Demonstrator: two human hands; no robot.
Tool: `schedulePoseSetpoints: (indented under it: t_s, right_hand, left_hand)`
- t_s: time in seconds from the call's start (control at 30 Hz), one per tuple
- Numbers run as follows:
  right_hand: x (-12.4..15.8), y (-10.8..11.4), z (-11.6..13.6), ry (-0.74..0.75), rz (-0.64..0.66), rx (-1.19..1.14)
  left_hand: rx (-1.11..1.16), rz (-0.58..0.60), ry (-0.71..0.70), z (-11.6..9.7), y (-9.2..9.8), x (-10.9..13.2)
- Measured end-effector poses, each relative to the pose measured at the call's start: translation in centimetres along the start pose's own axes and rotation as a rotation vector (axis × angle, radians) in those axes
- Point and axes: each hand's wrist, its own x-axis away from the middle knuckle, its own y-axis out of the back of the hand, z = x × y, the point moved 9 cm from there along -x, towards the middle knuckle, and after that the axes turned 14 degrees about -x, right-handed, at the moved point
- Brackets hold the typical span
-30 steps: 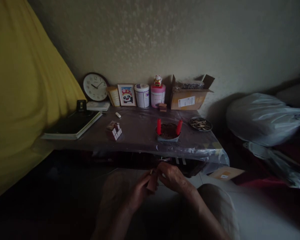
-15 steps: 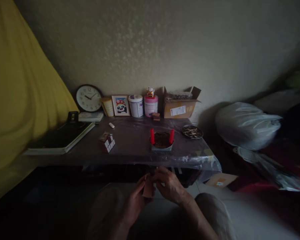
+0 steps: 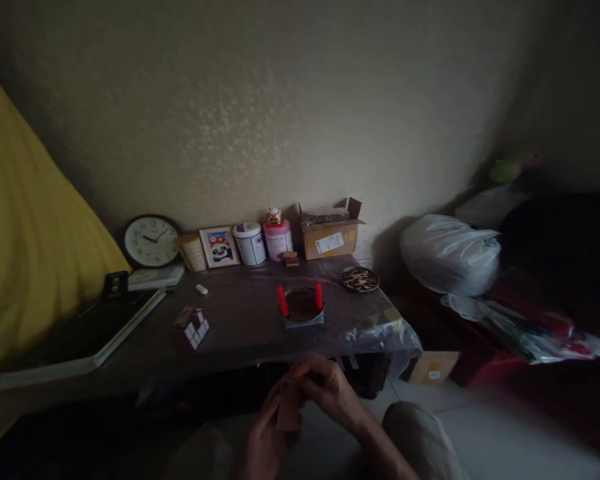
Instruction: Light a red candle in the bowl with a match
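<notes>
Both my hands are together low in the middle, in front of the table edge. My left hand (image 3: 263, 443) is closed around a small flat reddish-brown box (image 3: 289, 408) held upright. My right hand (image 3: 325, 387) is curled over the box's top end, fingertips pinched there; what they pinch is too dark to make out. Just beyond my hands, on the table (image 3: 245, 333), stands a round dish (image 3: 303, 307) with two red candles (image 3: 282, 301) upright at its rim.
On the plastic-covered table are a puzzle cube (image 3: 195, 327), a book (image 3: 80, 337), a clock (image 3: 151, 241), a framed panda picture (image 3: 219, 246), two tubs (image 3: 250, 243), a cardboard box (image 3: 330, 235) and a plate of sticks (image 3: 360, 279). Yellow cloth (image 3: 25, 267) hangs left; bags (image 3: 447, 253) lie right.
The view has tilted up and swung right, so the table sits lower and further left. My hands stay together on the small box, with little change in grip.
</notes>
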Motion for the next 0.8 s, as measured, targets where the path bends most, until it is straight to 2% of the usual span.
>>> schedulePoseSetpoints:
  t_s: [0.1,0.17,0.27,0.4,0.47,0.63,0.8]
  right_hand:
    - [0.3,0.9,-0.8,-0.094,-0.074,-0.188]
    - [0.5,1.3,-0.6,-0.101,-0.109,-0.186]
    - [0.8,1.3,1.2,0.017,-0.080,0.031]
    - [1.4,-0.8,3.2,0.190,0.085,0.258]
    - [1.6,-1.5,3.1,0.217,0.127,0.296]
    - [1.7,-1.8,2.2,0.238,0.118,0.365]
    - [1.6,-1.7,2.3,0.227,0.109,0.374]
  left_hand:
    - [0.004,0.021,-0.012,-0.6,0.0,-0.1]
    - [0.033,0.035,-0.006,-0.7,-0.1,-0.4]
    - [0.078,0.049,-0.011,-1.0,-0.4,-1.0]
    - [0.122,0.065,-0.055,-2.1,-1.4,-0.9]
    - [0.141,0.039,-0.034,-2.5,-1.9,-0.5]
    - [0.153,-0.132,0.034,-3.0,-2.1,0.5]
    - [0.179,-0.141,0.053,-2.9,-2.9,0.7]
